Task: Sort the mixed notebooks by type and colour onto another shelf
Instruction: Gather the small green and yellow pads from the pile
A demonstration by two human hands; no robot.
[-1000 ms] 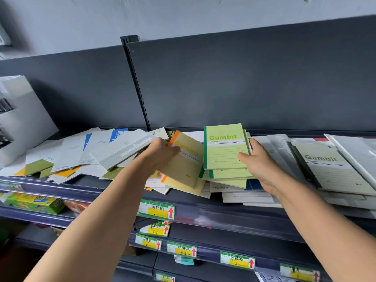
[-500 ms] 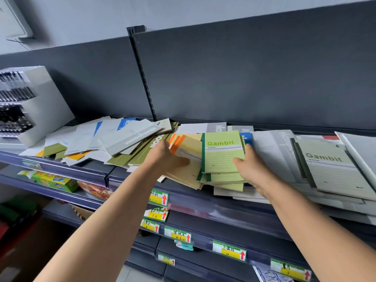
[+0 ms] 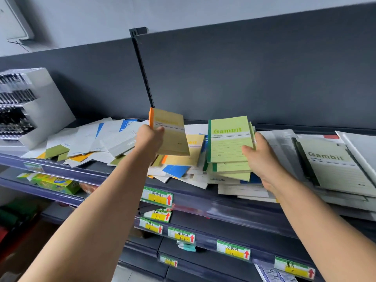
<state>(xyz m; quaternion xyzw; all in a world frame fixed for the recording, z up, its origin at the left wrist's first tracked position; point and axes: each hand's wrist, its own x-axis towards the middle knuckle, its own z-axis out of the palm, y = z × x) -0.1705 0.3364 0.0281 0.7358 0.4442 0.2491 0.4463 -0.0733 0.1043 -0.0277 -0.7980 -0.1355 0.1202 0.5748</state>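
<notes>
My left hand (image 3: 149,139) grips a yellow notebook with an orange spine (image 3: 172,135) and holds it lifted above the pile. Another yellow notebook (image 3: 189,153) lies flat under it. My right hand (image 3: 262,157) holds the right edge of a small stack of green Gambit notebooks (image 3: 230,143), thumb on the top cover. The stack rests on loose white and blue notebooks (image 3: 203,178) on the top shelf (image 3: 223,202). A larger pale green Gambit notebook (image 3: 333,165) lies to the right.
A messy heap of white, blue and olive notebooks (image 3: 91,141) covers the shelf's left part. A white pen display rack (image 3: 30,104) stands at the far left. Lower shelves carry price tags (image 3: 157,197) and green boxes (image 3: 55,183). A dark back panel rises behind.
My left hand has lifted the yellow orange-spined notebook up off the pile. My right hand stays on the green stack. The camera has shifted closer.
</notes>
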